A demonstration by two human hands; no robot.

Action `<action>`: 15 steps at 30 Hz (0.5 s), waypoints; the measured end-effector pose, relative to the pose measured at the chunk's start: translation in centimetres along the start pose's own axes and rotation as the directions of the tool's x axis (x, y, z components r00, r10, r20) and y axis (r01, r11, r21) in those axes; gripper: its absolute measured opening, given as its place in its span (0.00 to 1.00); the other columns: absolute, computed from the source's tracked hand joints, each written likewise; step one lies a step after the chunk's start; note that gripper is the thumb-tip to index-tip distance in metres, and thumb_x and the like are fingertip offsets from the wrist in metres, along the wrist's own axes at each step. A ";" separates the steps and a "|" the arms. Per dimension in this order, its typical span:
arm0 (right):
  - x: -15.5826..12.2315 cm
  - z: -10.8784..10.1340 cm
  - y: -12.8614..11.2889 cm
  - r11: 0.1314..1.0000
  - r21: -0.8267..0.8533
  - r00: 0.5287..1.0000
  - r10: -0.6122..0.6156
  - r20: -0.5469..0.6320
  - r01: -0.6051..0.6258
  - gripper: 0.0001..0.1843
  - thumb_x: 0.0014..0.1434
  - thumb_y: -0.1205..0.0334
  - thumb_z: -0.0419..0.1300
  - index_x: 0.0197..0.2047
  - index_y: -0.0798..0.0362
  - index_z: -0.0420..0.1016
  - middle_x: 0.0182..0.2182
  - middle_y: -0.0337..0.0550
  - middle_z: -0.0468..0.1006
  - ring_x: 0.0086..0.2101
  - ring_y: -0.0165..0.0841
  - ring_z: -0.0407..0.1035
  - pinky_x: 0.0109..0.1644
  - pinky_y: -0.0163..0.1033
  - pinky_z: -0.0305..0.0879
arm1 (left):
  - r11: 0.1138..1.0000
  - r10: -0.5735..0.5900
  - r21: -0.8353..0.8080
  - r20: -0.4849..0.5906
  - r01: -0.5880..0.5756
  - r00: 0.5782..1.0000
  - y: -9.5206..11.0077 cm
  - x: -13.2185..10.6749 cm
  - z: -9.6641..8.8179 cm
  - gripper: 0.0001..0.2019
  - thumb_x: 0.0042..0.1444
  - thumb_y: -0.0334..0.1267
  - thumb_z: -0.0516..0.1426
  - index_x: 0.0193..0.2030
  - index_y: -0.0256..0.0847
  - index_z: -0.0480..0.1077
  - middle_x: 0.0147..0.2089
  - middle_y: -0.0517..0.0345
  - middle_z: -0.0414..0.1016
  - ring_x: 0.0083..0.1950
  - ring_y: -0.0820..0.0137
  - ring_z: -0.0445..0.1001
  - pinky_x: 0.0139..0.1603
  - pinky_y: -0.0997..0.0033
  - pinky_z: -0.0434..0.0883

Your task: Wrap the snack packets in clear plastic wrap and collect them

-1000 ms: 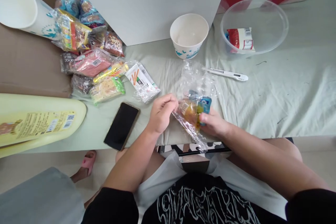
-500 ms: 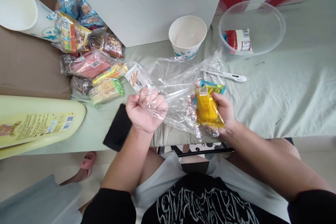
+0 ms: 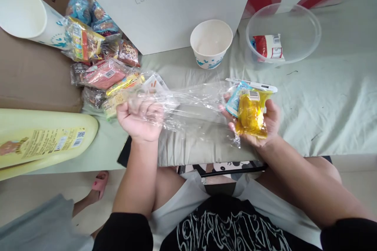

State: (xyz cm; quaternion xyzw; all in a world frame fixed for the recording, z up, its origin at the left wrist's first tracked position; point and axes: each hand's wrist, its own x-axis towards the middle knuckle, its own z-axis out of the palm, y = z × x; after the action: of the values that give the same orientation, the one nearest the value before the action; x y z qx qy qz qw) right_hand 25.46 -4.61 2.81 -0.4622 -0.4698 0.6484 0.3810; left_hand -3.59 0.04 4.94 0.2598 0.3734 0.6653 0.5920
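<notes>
My left hand (image 3: pixel 143 119) is closed around one end of a clear plastic bag (image 3: pixel 194 100), which is stretched across toward the right. In my right hand (image 3: pixel 272 125) lie a yellow snack packet (image 3: pixel 251 115) and a blue packet (image 3: pixel 238 100), with the bag's other end at the fingers. Right behind these packets a white digital thermometer (image 3: pixel 262 86) rests on the cloth. A white packet with a picture of sticks (image 3: pixel 156 84) sits behind my left hand, partly covered by the film. Under my left forearm a black phone (image 3: pixel 125 153) is mostly hidden.
Several wrapped snacks (image 3: pixel 104 73) are heaped at the left beside a tipped paper tub (image 3: pixel 50 17). A paper bowl (image 3: pixel 210 49) stands before the white box (image 3: pixel 165 11). A clear plastic bowl (image 3: pixel 306 51) holds a red-and-white packet (image 3: pixel 268 47). A yellow bottle (image 3: pixel 85 137) lies front left.
My hands have moved apart, left hand leftward and right hand rightward. The bag is pulled into a long taut strip, and the packets now lie in my more open right palm.
</notes>
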 end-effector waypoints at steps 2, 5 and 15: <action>-0.1 0.3 0.0 0.994 0.110 1.000 0.013 0.021 -0.015 0.43 0.60 0.29 0.31 0.69 0.41 0.57 0.64 0.56 0.68 0.52 0.47 0.74 0.37 0.56 0.76 | 0.998 0.068 0.013 0.027 -0.068 0.997 0.8 0.5 -1.7 0.27 0.58 0.41 0.62 0.23 0.41 0.45 0.21 0.65 0.41 0.23 0.75 0.45 0.25 0.71 0.55; 0.0 0.7 0.5 0.966 0.248 0.998 0.065 0.024 -0.069 0.34 0.59 0.40 0.47 0.66 0.40 0.61 0.66 0.52 0.67 0.58 0.50 0.71 0.42 0.60 0.77 | 0.979 0.191 0.057 0.100 -0.198 0.976 1.2 1.2 -4.0 0.29 0.55 0.45 0.65 0.25 0.42 0.45 0.23 0.64 0.40 0.26 0.74 0.52 0.29 0.69 0.55; -1.7 -0.6 -1.0 0.995 0.054 0.948 -0.059 -0.312 0.080 0.29 0.56 0.56 0.49 0.61 0.38 0.68 0.50 0.48 0.79 0.61 0.53 0.68 0.45 0.66 0.75 | 0.998 -0.062 -0.017 -0.041 0.061 0.997 -0.8 -0.4 -0.2 0.28 0.55 0.48 0.60 0.21 0.42 0.43 0.20 0.65 0.42 0.21 0.76 0.47 0.22 0.72 0.55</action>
State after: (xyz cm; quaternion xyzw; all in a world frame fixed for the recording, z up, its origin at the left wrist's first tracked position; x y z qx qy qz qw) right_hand 26.61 -5.77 4.15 -0.5289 -0.3985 0.5690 0.4876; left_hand -3.22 -0.33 4.19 0.2298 0.3883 0.6549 0.6062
